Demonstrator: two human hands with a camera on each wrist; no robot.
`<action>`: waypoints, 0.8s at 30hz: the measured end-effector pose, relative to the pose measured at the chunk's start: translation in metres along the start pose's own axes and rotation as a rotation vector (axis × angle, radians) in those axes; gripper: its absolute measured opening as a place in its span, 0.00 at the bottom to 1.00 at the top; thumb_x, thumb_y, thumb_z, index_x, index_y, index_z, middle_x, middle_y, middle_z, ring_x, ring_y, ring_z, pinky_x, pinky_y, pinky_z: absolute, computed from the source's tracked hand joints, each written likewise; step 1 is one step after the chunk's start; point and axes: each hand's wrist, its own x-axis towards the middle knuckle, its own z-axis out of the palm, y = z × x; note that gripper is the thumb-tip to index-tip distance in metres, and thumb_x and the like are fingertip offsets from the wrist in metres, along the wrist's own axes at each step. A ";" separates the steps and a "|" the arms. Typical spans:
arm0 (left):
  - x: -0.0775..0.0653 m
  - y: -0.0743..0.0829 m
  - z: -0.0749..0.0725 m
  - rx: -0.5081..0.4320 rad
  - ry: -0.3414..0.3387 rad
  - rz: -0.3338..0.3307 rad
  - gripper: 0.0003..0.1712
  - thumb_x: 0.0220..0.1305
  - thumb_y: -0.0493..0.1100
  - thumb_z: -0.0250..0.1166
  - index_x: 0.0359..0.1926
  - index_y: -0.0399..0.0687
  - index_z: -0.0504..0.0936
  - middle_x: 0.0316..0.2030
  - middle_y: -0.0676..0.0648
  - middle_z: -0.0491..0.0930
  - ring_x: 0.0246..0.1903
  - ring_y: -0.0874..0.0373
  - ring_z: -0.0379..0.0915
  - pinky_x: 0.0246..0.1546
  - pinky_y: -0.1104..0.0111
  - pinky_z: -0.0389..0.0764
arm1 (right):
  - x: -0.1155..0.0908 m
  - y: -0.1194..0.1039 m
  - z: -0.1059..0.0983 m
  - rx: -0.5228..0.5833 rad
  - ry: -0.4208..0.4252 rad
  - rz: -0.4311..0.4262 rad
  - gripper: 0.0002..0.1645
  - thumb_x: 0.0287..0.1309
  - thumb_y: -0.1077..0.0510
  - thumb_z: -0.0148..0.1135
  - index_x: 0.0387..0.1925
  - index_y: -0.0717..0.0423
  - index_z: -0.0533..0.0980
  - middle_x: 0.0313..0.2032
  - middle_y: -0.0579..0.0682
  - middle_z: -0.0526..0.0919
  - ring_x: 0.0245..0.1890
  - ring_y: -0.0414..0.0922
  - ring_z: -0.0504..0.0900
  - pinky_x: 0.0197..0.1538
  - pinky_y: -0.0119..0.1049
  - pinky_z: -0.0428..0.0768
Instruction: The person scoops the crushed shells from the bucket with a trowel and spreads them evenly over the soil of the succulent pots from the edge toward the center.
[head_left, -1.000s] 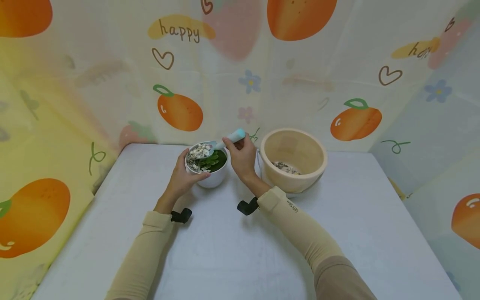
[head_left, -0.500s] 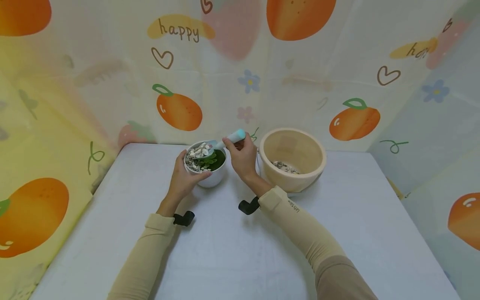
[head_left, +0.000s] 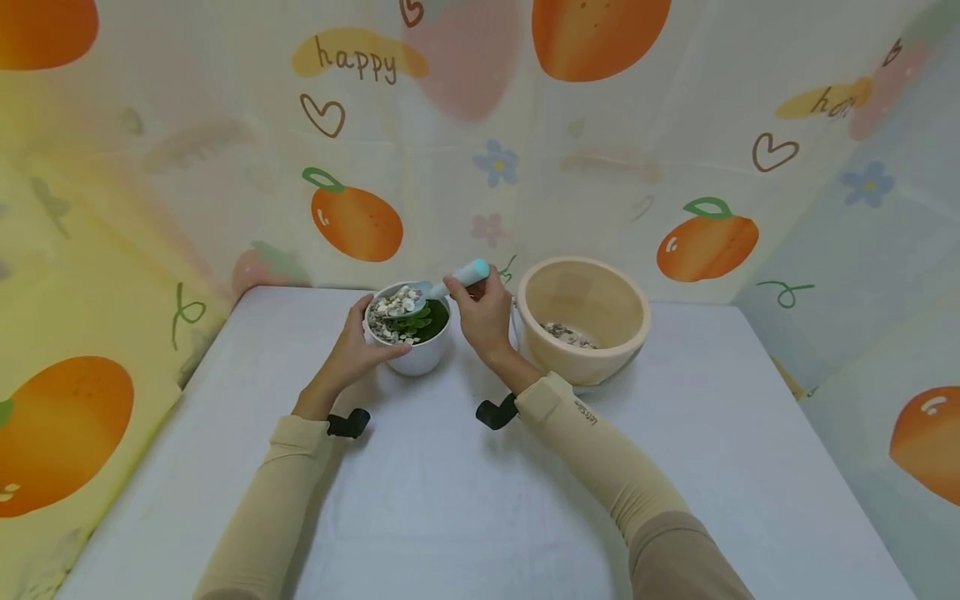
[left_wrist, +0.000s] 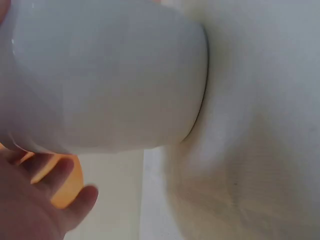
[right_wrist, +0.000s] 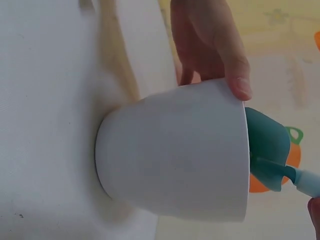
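Note:
A white plant pot [head_left: 422, 360] stands upright on the table, holding a green leafy plant [head_left: 429, 323], a mossy patch and pale pebbles [head_left: 392, 312]. My left hand [head_left: 352, 348] grips it by the upper left side, thumb near the front rim; in the right wrist view the left thumb [right_wrist: 239, 82] lies on the rim. Between the fingers and thumb of my right hand [head_left: 483, 315] is the pale handle of a small trowel [head_left: 459, 282]. Its teal blade [right_wrist: 270, 142] reaches over the pot's opening among the pebbles.
To the right stands a large beige tub [head_left: 583, 365] with some pebbles [head_left: 567, 336] at its bottom. A white cloth covers the table [head_left: 480, 508]. Behind it hangs a printed curtain [head_left: 450, 200] with oranges.
My left wrist and forearm have shifted left, while the hand keeps hold of the pot. My right hand and the trowel stay nearly still over the pot.

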 end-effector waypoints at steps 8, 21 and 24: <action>0.004 -0.003 0.000 -0.039 -0.018 -0.050 0.67 0.50 0.50 0.76 0.77 0.50 0.38 0.76 0.39 0.46 0.74 0.42 0.44 0.71 0.43 0.52 | 0.000 0.007 0.004 0.041 0.017 0.002 0.14 0.62 0.66 0.62 0.42 0.75 0.71 0.38 0.70 0.82 0.40 0.61 0.85 0.44 0.34 0.85; -0.004 0.002 0.020 -0.021 0.164 -0.018 0.68 0.46 0.55 0.78 0.76 0.46 0.42 0.74 0.39 0.51 0.72 0.43 0.51 0.71 0.44 0.55 | -0.001 0.010 0.009 0.033 0.001 -0.034 0.15 0.61 0.65 0.63 0.43 0.73 0.72 0.39 0.68 0.82 0.42 0.59 0.85 0.47 0.39 0.84; -0.005 0.003 0.025 0.001 0.219 -0.002 0.68 0.45 0.56 0.78 0.76 0.44 0.44 0.73 0.38 0.52 0.71 0.43 0.52 0.70 0.45 0.57 | 0.001 0.022 0.012 0.015 0.016 -0.075 0.15 0.60 0.63 0.65 0.42 0.71 0.73 0.38 0.66 0.84 0.40 0.56 0.86 0.47 0.41 0.84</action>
